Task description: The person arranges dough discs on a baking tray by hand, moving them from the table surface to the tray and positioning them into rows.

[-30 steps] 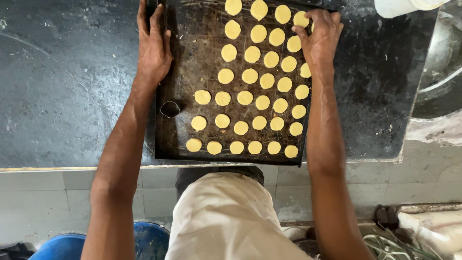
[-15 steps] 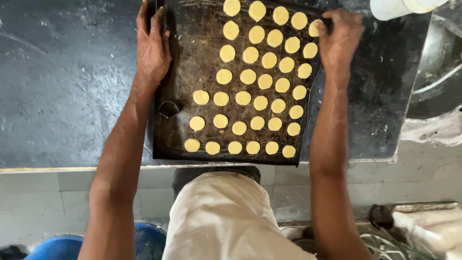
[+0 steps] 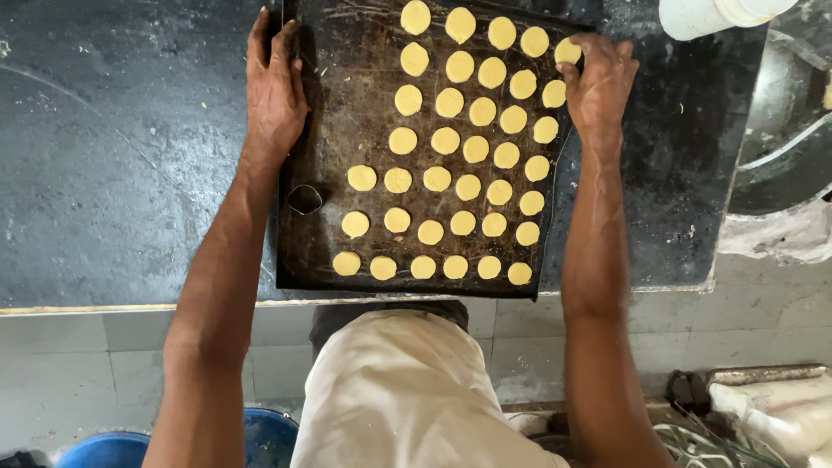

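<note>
Dough discs point(image 3: 468, 187), pale yellow and round, lie in slanted rows on one dark baking tray point(image 3: 338, 130) on the black tabletop point(image 3: 104, 173).

Count: 38 discs in view, in seven rows (5, 5, 5, 5, 6, 6, 6); the frame cuts the tray's far edge, so more may be hidden.

Right hand point(image 3: 602, 87): fingertips closed on the corner disc point(image 3: 568, 50) at the tray's far right corner. Judged step: seating that disc in line.

Left hand point(image 3: 276, 87): flat, fingers together, on the tray's left rim, steadying it.

One metal ring cutter point(image 3: 304, 198) lies just nearer the body than the left hand. A further disc would call for the bare strip beside the left hand.

One white container point(image 3: 693, 13) stands beyond the right hand, and one blue bucket point(image 3: 260, 433) is on the floor.
</note>
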